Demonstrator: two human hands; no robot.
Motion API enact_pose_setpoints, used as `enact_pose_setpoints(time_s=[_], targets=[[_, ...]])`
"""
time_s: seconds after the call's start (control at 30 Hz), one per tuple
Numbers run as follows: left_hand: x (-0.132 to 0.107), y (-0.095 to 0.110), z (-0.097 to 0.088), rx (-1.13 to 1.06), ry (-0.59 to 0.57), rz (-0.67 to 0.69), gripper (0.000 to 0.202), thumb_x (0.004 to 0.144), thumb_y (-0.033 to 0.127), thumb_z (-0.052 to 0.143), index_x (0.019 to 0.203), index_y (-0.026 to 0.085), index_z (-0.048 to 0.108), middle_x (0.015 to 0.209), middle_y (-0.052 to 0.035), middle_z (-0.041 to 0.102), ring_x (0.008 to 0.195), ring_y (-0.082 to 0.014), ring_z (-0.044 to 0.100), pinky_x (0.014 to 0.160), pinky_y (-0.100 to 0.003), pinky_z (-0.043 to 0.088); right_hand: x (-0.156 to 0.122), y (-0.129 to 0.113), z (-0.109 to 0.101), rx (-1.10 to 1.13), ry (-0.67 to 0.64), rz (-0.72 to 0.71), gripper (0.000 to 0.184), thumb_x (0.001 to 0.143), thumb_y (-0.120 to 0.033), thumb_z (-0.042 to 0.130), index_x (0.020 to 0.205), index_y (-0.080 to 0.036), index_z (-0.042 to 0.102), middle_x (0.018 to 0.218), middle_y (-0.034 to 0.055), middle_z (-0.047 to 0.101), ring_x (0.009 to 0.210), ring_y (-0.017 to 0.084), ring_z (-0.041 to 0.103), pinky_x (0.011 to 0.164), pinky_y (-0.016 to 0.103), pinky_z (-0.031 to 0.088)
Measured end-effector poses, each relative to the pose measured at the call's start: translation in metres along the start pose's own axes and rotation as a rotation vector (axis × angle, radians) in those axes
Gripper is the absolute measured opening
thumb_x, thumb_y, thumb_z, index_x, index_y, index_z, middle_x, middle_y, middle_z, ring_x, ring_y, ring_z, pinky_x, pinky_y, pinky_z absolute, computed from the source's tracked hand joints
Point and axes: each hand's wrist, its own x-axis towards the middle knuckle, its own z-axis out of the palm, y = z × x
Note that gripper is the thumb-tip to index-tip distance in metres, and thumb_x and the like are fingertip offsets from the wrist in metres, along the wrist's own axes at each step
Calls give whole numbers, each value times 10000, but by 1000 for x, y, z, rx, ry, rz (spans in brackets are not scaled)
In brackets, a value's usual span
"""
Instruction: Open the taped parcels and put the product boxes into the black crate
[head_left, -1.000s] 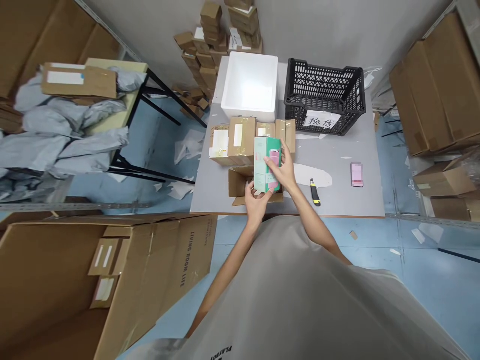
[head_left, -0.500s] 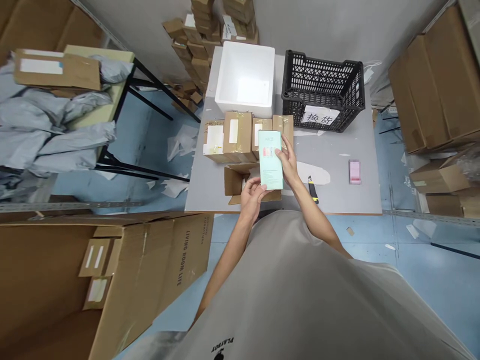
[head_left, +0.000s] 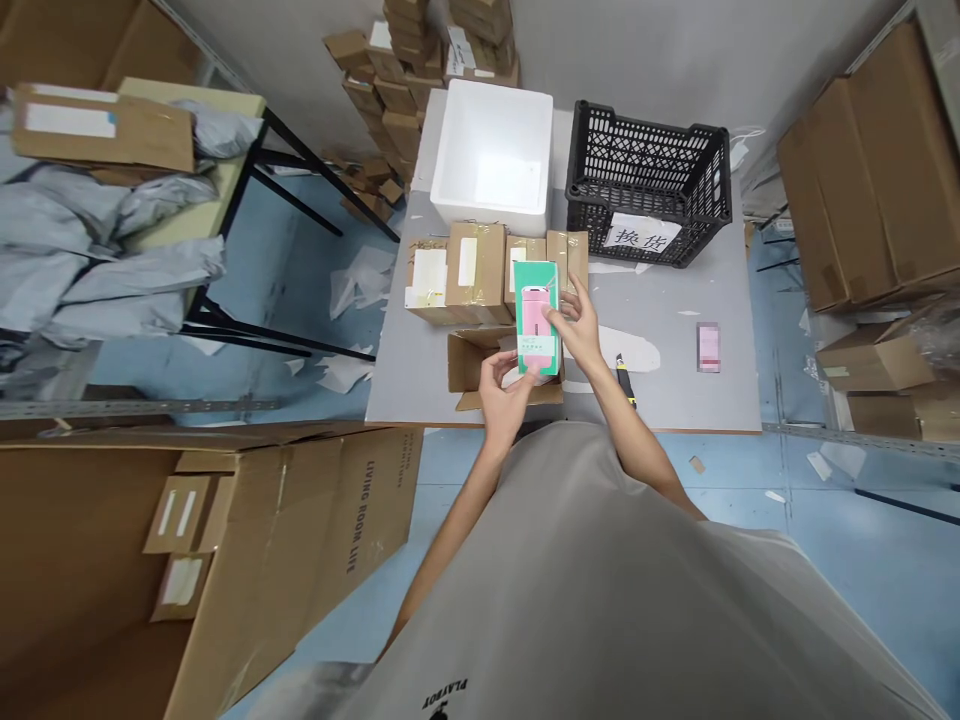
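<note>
Between my two hands is a green product box (head_left: 537, 320) with a pink bottle pictured on the side facing me. My left hand (head_left: 504, 388) grips its lower left corner, the thumb on the bottom edge. At the upper right edge my right hand (head_left: 579, 322) has its thumb on the front; its other fingers reach out beside the box. Below the product box stands an open cardboard carton (head_left: 466, 365), partly hidden by my left hand. A black and yellow utility knife (head_left: 625, 382) lies on the table to the right of my right wrist.
Several sealed cardboard boxes (head_left: 477, 270) line up behind the open carton. Farther back stand a white foam box (head_left: 491, 215) and a black plastic crate (head_left: 649, 195). A pink phone-like item (head_left: 708, 347) lies on the grey table (head_left: 675, 400). A large carton (head_left: 322, 540) stands at the lower left.
The product box has been turned: the pale mint side with small print faced me before, and the green side with the pink bottle does now. Both hands still hold it.
</note>
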Motion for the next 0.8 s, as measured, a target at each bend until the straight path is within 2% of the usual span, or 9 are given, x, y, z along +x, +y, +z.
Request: enact_pose_setpoints(time_s=[0.17, 0.37, 0.43, 0.53, 0.7, 0.8], targets=[[14, -4, -19, -184, -26, -311, 616, 764, 478, 1099, 1237, 251, 774, 1453, -152, 807, 1383, -348, 790, 1081, -489, 749, -2, 8, -5, 129, -23, 76, 1119, 962, -849, 890, 1864, -345, 461, 1682, 160, 752, 1466, 324, 769, 1267, 505, 658], [21, -6, -21, -199, -110, -398, 675, 700, 492, 1117, 1242, 183, 858, 1356, -178, 847, 1310, -374, 829, 1179, -587, 719, -5, 5, -2, 93, -86, 25, 1210, 956, -979, 782, 1903, -327, 405, 1698, 173, 746, 1584, 366, 723, 1291, 555, 656], [21, -7, -19, -157, -83, -365, 680, 686, 478, 1120, 1244, 186, 863, 1329, -172, 858, 1321, -383, 825, 1215, -603, 697, -4, -1, -3, 59, -95, 12, 1219, 957, -983, 786, 1910, -326, 403, 1733, 171, 721, 1625, 367, 692, 1335, 574, 625], [19, -8, -17, -13, -28, -221, 660, 706, 444, 1105, 1266, 200, 856, 1327, -152, 857, 1334, -379, 816, 1251, -599, 677, -3, -12, -7, 4, -79, -28, 1198, 952, -979, 801, 1894, -328, 444, 1750, 179, 700, 1626, 364, 690, 1356, 578, 612], [9, -6, -14, 257, 24, 55, 678, 792, 356, 1063, 1407, 237, 803, 1514, -140, 734, 1371, -322, 798, 1200, -485, 715, 0, -20, -13, -47, -19, -84, 986, 968, -941, 800, 1729, -343, 611, 1746, 166, 695, 1510, 352, 754, 1231, 524, 704], [4, -9, -13, 264, 9, 84, 709, 798, 386, 1087, 1425, 261, 781, 1562, -141, 685, 1444, -327, 757, 1209, -457, 701, 2, -17, -17, -65, 10, -93, 858, 965, -892, 808, 1588, -319, 664, 1688, 167, 729, 1523, 361, 733, 1199, 507, 717]])
